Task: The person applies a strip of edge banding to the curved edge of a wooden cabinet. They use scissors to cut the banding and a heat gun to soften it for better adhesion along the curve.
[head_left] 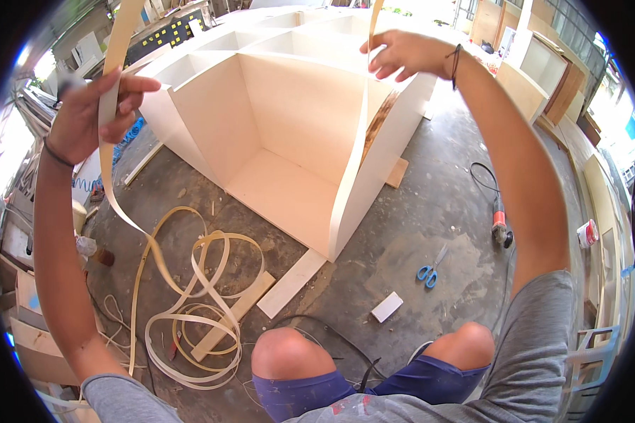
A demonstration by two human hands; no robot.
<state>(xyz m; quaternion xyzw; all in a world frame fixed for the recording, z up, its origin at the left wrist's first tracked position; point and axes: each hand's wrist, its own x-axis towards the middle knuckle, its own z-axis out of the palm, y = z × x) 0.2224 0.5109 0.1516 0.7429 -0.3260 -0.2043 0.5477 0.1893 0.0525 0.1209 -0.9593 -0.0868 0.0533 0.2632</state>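
My left hand (pixel 95 116) is raised at the left, its fingers closed on a long, pale edge-banding strip (pixel 117 42). The strip rises out of the upper picture edge and also hangs down to a loose tangle of coils (pixel 159 366) on the floor. At the upper middle right, my right hand (pixel 413 56) pinches a narrow length of the same kind of strip above a curved panel edge. Below and between my hands stands a pale wooden cabinet (pixel 282 106) with an open box section in front and several compartments behind. Its right panel bears a brown, streaky patch (pixel 379 123).
Blue-handled scissors (pixel 427 276) and a small white block (pixel 386 307) lie on the concrete floor. A red-and-black power tool (pixel 499 222) with a cord is at the right. Wooden slats (pixel 289 285) lie by the cabinet's corner. Stacked boards (pixel 543 77) stand far right.
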